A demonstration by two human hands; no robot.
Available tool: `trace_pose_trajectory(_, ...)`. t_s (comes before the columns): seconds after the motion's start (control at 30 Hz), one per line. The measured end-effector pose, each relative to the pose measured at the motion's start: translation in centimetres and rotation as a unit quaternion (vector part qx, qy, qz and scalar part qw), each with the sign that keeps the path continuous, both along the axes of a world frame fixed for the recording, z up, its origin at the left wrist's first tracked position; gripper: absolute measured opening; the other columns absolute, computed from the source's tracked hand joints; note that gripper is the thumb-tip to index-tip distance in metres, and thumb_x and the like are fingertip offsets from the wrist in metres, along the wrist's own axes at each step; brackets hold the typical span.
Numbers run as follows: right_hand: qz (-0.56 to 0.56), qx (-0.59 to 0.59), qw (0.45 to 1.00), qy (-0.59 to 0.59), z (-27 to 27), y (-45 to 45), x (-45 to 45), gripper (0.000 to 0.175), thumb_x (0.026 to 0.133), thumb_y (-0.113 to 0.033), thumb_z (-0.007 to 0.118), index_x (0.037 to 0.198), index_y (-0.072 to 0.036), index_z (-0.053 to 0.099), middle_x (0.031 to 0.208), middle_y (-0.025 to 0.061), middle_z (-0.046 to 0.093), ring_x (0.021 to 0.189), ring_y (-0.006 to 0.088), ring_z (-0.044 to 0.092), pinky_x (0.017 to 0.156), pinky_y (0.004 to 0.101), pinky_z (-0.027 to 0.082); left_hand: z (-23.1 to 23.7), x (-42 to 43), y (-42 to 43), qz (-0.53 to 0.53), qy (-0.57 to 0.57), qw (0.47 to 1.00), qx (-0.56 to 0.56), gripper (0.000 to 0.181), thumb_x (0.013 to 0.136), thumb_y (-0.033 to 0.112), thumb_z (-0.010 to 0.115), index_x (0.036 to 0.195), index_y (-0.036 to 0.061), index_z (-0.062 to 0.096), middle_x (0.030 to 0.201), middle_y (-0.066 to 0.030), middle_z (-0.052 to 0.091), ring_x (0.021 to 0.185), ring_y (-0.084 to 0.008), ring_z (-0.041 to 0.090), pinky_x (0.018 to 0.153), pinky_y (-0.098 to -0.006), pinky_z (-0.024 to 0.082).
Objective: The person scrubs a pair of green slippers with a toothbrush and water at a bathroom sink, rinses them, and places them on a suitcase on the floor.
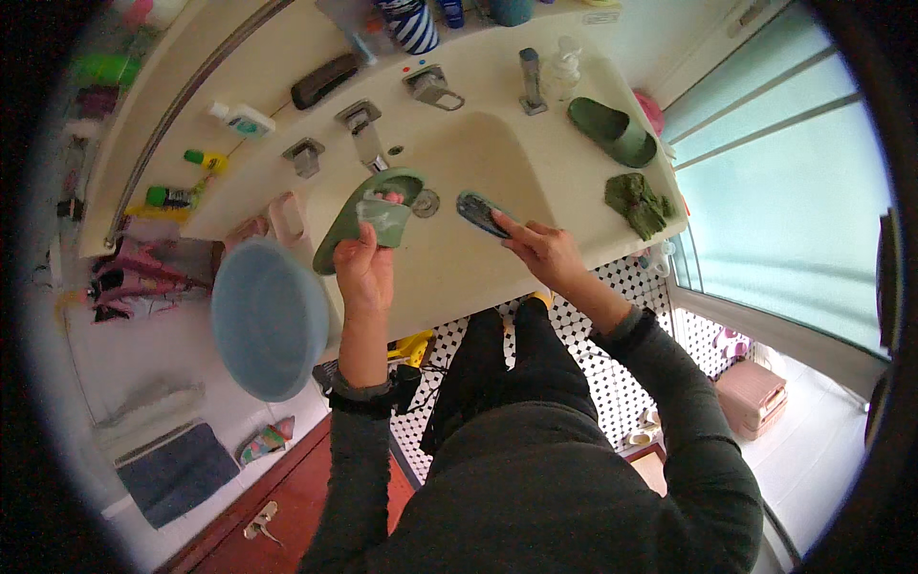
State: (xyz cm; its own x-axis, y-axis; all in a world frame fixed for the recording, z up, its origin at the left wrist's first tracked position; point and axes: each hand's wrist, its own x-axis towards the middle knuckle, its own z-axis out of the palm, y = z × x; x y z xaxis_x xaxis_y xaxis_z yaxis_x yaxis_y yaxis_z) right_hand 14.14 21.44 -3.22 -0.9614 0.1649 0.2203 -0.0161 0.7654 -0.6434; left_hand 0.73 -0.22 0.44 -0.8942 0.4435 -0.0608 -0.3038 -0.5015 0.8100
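My left hand (367,269) grips a green slide slipper (341,222), its thumb on the strap. White suds streak the strap, and fingertips show in the slipper's opening. Over the basin of the white sink (495,158), my right hand (545,251) holds a dark oval scrub brush (477,209); its bristles are hard to make out. The brush and slipper are apart. Just behind the slipper is a chrome faucet (367,140), with a metal drain (426,204) beside it. A second green slipper (613,131) rests on the sink's right ledge, with a crumpled green cloth (638,204) near it.
A blue plastic basin (269,319) stands left of the sink. Along the back are a clear pump bottle (564,68), a dark elongated case (324,81), a white bottle (244,120) and a striped container (407,27). A frosted glass door (782,186) borders the right side.
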Motion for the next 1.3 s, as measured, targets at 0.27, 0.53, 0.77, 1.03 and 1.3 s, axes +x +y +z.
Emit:
trace_pose_trajectory(0.27, 0.025, -0.057, 0.992, 0.109, 3.2, 0.2, -2.9, 0.047, 0.082, -0.014, 0.066, 0.127, -0.022, 0.056, 0.067, 0.0071, 0.054, 0.053, 0.0243, 0.054, 0.051, 0.0355, 0.046, 0.9, 2.7, 2.0, 0.014, -0.053, 0.998, -0.016, 0.033, 0.09, 0.016, 0.059, 0.118, -0.0016, 0.053, 0.117, -0.0119, 0.058, 0.111, -0.0254, 0.056, 0.1, -0.0401, 0.042)
trace_pose_trajectory(0.53, -0.001, 0.039, 0.998, 0.045, 2.7, 1.3, -3.9, 0.044, 0.084, -0.031, 0.063, 0.127, -0.031, 0.055, 0.059, 0.0051, 0.051, 0.049, 0.0241, 0.054, 0.046, 0.0372, 0.045, 1.4, 1.8, 0.9, -0.01, -0.057, 0.997, -0.042, 0.037, 0.091, 0.014, 0.058, 0.119, -0.0083, 0.051, 0.118, -0.0175, 0.058, 0.113, -0.0271, 0.055, 0.097, -0.037, 0.043)
trace_pose_trajectory(0.77, 0.077, -0.075, 0.989, 0.1, 3.7, -0.5, -3.3, 0.042, 0.084, -0.032, 0.062, 0.126, -0.03, 0.056, 0.065, 0.0062, 0.056, 0.054, 0.0265, 0.057, 0.049, 0.0378, 0.047, 0.7, 2.4, 1.0, -0.084, 0.09, 0.927, -0.355, 0.031, 0.09, 0.005, 0.055, 0.12, -0.0032, 0.052, 0.117, -0.0094, 0.058, 0.109, -0.0181, 0.054, 0.095, -0.0322, 0.041)
trace_pose_trajectory(1.03, 0.128, -0.037, 0.989, 0.057, 6.2, -1.0, -3.4, 0.038, 0.082, -0.03, 0.064, 0.121, -0.027, 0.061, 0.07, 0.0073, 0.061, 0.056, 0.0274, 0.059, 0.05, 0.038, 0.047, -0.9, 2.0, 1.1, -0.117, 0.274, 0.878, -0.376, 0.032, 0.087, -0.003, 0.054, 0.118, 0.0033, 0.053, 0.113, -0.0057, 0.057, 0.106, -0.0151, 0.053, 0.09, -0.0289, 0.043)
trace_pose_trajectory(1.3, 0.112, -0.055, 0.988, 0.088, 5.5, -1.7, -3.1, 0.042, 0.084, -0.032, 0.062, 0.125, -0.028, 0.057, 0.065, 0.0076, 0.057, 0.055, 0.0278, 0.058, 0.048, 0.0391, 0.046, -0.4, 1.7, 1.4, -0.126, 0.373, 0.833, -0.389, 0.025, 0.088, 0.002, 0.056, 0.113, 0.0027, 0.056, 0.106, -0.0094, 0.059, 0.1, -0.0187, 0.056, 0.087, -0.0329, 0.044)
